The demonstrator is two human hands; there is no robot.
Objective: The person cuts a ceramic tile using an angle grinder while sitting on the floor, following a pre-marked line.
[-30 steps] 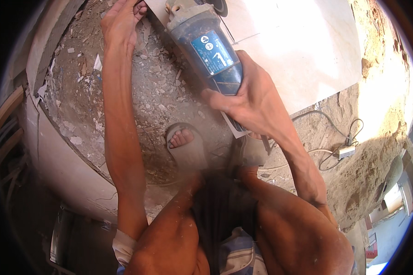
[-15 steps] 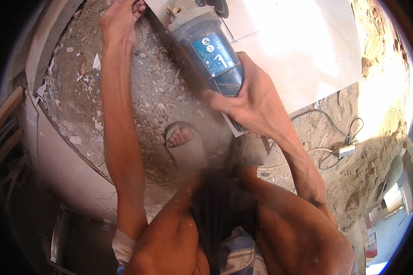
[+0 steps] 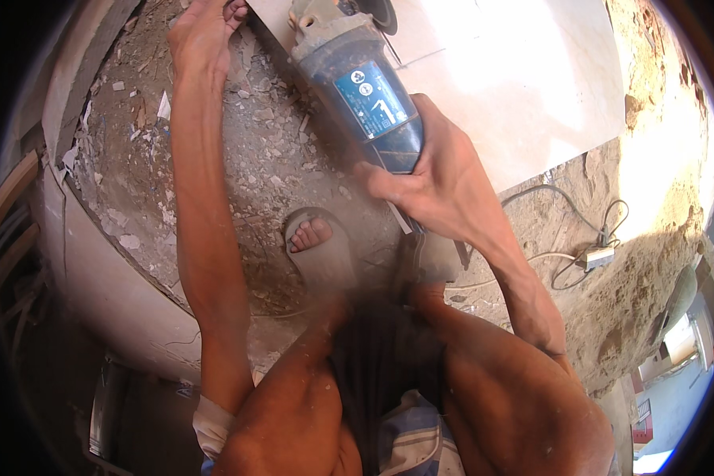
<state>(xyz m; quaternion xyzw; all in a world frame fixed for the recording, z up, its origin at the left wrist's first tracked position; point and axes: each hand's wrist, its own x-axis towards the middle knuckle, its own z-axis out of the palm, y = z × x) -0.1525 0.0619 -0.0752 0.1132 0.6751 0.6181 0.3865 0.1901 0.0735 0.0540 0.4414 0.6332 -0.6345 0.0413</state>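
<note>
A blue angle grinder (image 3: 361,99) with a grey gear head lies over the edge of a large pale tile (image 3: 523,103). My right hand (image 3: 444,178) is wrapped round the grinder's rear body. Its dark disc (image 3: 379,14) shows at the top, over the tile, close to a short dark slit and a thin line in the surface. At the upper left my left hand (image 3: 202,40) has its fingers curled at the tile's left edge. The top of the picture cuts off part of that hand, and its grip shows only partly.
Rubble and tile chips (image 3: 270,135) cover the ground between a low curved wall (image 3: 111,270) and the tile. My sandalled foot (image 3: 313,234) stands close below the grinder, in hazy dust. A cable with a connector block (image 3: 596,258) lies on sandy ground at right.
The grinder and my right hand have shifted slightly down and to the right. More of the disc shows. My left hand stays at the tile's edge.
</note>
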